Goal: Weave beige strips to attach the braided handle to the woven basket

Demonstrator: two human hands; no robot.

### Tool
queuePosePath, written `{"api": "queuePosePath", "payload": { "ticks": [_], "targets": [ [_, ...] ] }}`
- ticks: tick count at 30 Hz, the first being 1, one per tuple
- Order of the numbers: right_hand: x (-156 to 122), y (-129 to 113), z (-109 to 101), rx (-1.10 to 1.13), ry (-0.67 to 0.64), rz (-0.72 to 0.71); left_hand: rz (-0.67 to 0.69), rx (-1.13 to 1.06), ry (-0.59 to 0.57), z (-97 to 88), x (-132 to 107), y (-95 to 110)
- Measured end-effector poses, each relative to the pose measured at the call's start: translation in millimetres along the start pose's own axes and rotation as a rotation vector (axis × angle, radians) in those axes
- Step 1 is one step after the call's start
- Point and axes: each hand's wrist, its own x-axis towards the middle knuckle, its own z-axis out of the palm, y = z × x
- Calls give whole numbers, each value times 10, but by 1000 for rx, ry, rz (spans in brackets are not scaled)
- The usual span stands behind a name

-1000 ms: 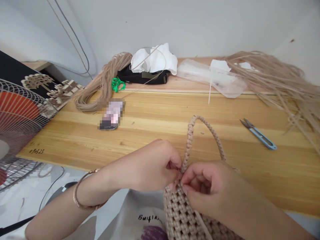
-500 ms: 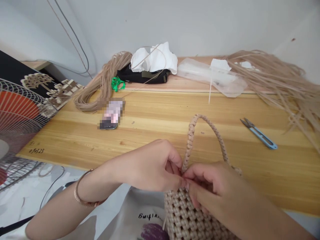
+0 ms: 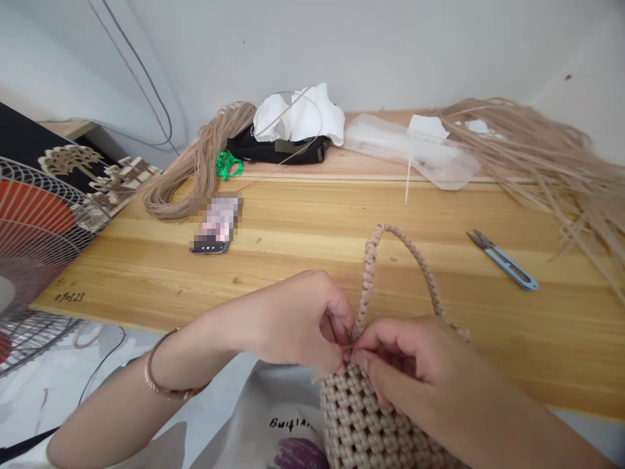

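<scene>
A small beige woven basket (image 3: 364,423) with a braided arched handle (image 3: 390,260) sits low in the view, in front of the wooden table (image 3: 312,247). My left hand (image 3: 297,319) is closed, its fingertips pinching at the basket rim where the handle's left end joins. My right hand (image 3: 405,368) is closed too, thumb and forefinger pinching the same spot from the right. The fingertips of both hands meet there. What lies between them is too small to see. A bangle circles my left wrist.
Blue thread snips (image 3: 502,267) lie on the table at the right. Loose beige weaving strips (image 3: 547,156) pile at the back right, a coiled bundle (image 3: 195,169) at the back left. A phone (image 3: 212,228), black pouch (image 3: 276,150), plastic bag (image 3: 410,150) and fan (image 3: 34,247) are around.
Both hands stay pinched at the handle's base with only small finger shifts. The basket has turned slightly; the loose strip end by its left side is no longer visible.
</scene>
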Motion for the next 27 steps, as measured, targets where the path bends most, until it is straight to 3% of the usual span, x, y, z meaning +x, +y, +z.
{"api": "queuePosePath", "payload": {
  "ticks": [6,11,14,18,21,27],
  "targets": [
    [7,14,78,-47,84,-51,54,-132,-88,-37,32,13],
    [-26,11,215,-298,266,-67,77,-180,-84,-32,85,7],
    [-68,57,243,-380,305,-120,23,-243,-88,-20,101,-3],
    [-66,98,137,-370,216,-159,-49,-332,-96,-6,108,-36],
    [-37,97,11,-285,81,-99,-44,-316,-89,-21,102,-51],
    [21,160,-142,-185,-24,-78,164,-44,-52,-73,106,-48]
  ]
}}
